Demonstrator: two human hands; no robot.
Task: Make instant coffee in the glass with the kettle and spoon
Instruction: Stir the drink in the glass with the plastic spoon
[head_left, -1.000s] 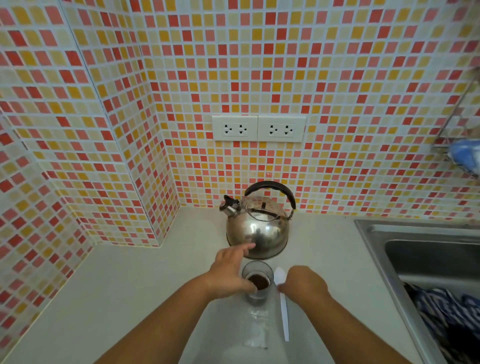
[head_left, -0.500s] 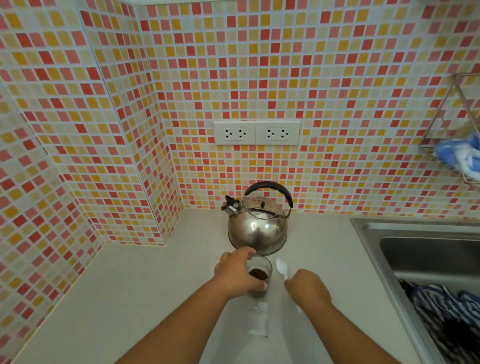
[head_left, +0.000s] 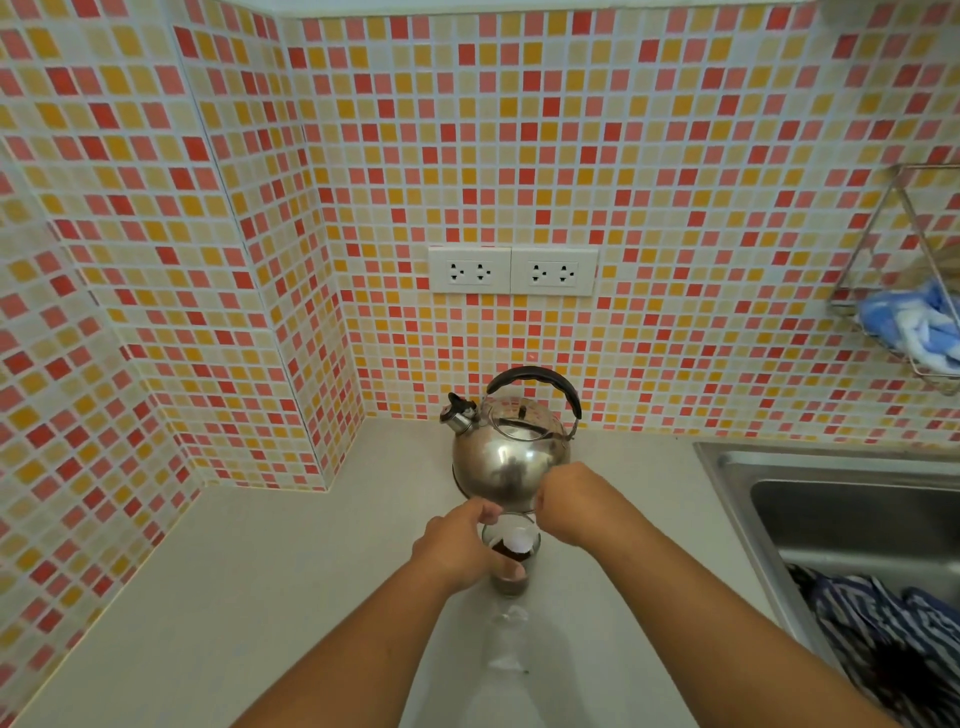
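2 hands (head_left: 457, 553) (head_left: 569, 506) before kettle (head_left: 511, 457), glass (head_left: 511, 551) between

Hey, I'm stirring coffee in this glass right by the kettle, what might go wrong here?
1. The glass is small and gripped only by the left hand; a hard stir with the white spoon might tip it or slop dark liquid onto the counter.
2. The right hand works right in front of the steel kettle; if the kettle is hot, the knuckles might brush it.
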